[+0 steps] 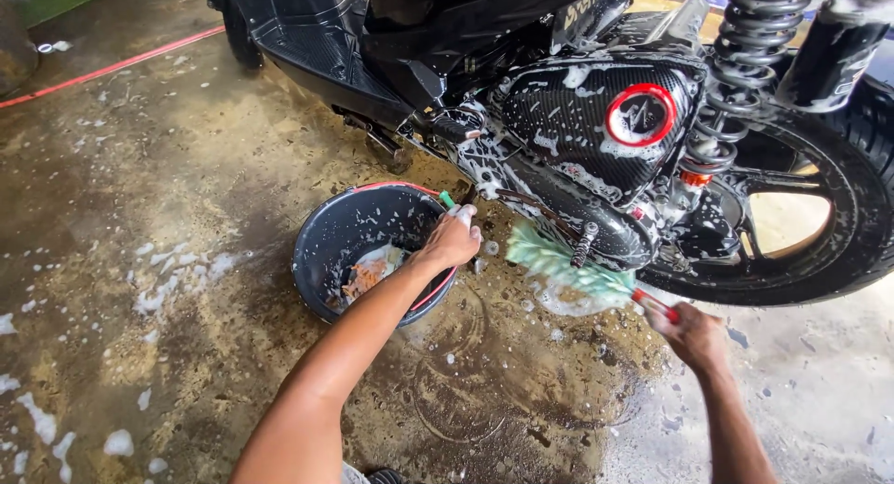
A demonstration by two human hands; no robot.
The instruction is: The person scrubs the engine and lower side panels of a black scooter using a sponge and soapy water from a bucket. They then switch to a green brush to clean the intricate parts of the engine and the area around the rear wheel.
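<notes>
A black scooter covered in soap foam stands on wet concrete. My right hand grips the red handle of a green bristle brush, whose bristles lie under the engine casing near the kick lever. My left hand is closed on a small green-handled brush over the rim of a black bucket. Inside the bucket sit soapy water and an orange cloth.
The rear wheel and a red-tipped shock spring are at the right. A red hose crosses the floor at upper left. Foam patches dot the wet floor left of the bucket.
</notes>
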